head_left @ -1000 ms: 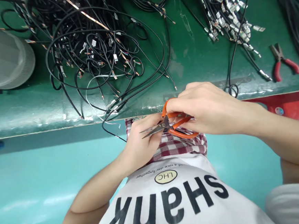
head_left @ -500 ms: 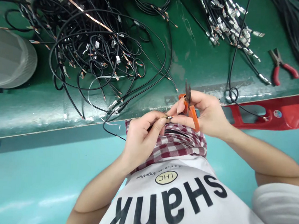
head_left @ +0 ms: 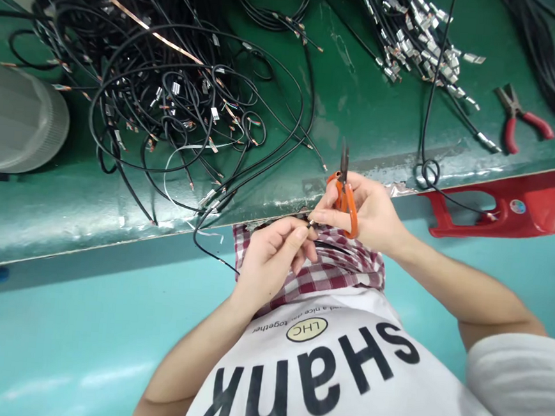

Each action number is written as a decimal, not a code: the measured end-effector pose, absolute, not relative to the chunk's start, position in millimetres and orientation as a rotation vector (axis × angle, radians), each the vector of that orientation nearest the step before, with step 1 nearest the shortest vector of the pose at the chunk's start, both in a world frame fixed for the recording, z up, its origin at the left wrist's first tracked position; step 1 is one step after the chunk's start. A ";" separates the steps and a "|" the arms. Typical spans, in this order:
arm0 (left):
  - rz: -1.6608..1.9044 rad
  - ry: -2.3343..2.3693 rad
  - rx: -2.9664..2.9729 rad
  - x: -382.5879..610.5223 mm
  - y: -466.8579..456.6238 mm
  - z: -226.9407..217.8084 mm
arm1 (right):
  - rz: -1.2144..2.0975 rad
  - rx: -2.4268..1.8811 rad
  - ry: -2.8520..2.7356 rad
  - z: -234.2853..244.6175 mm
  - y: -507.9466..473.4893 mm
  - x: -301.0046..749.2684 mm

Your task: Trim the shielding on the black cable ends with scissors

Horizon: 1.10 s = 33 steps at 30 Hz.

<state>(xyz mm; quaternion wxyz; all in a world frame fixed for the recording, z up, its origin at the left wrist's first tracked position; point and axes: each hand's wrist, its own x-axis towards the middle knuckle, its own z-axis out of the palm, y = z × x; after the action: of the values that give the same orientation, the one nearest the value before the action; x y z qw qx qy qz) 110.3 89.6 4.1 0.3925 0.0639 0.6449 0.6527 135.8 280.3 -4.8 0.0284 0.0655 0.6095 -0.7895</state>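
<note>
My left hand (head_left: 276, 253) pinches the end of a black cable (head_left: 311, 225) between thumb and fingertips, just above my lap. Orange-handled scissors (head_left: 349, 207) sit in my right hand (head_left: 373, 215), their dark blades pointing up and away from me toward the bench. My right thumb and index finger meet at the same cable tip, beside my left fingertips. The tip itself is small and partly covered by the fingers. More black cable (head_left: 332, 245) lies across the red checked cloth (head_left: 344, 274) on my lap.
A tangled heap of black cables (head_left: 171, 97) covers the bench's left, beside a translucent tub (head_left: 20, 117). Cables with metal terminals (head_left: 415, 39) lie at the back right, near red-handled pliers (head_left: 519, 118). A red plastic stool (head_left: 542, 203) stands under the bench edge (head_left: 87, 238).
My right hand and the scissors have shifted slightly left and tilted more upright. My right thumb has closed in on the cable tip, and my left fingers have spread somewhat below it.
</note>
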 end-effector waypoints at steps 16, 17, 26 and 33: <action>1.821 1.701 0.108 109.5 94.9 11.2 | -2.478 0.296 1.966 5.5 274.3 146.9; 1.823 1.716 0.113 109.6 95.1 11.4 | -2.494 0.310 1.922 5.0 272.9 147.4; 1.841 1.857 0.156 110.3 97.0 9.3 | -2.503 0.358 1.857 6.6 271.1 143.2; 1.808 1.986 0.215 111.2 97.4 5.9 | -2.448 0.371 1.895 10.7 272.2 141.1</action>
<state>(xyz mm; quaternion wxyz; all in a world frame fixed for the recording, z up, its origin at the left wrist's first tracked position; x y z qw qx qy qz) 111.2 97.4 5.9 0.2218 0.0777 0.7187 0.6544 141.1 272.2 10.7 0.0118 0.1191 0.6078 -0.7851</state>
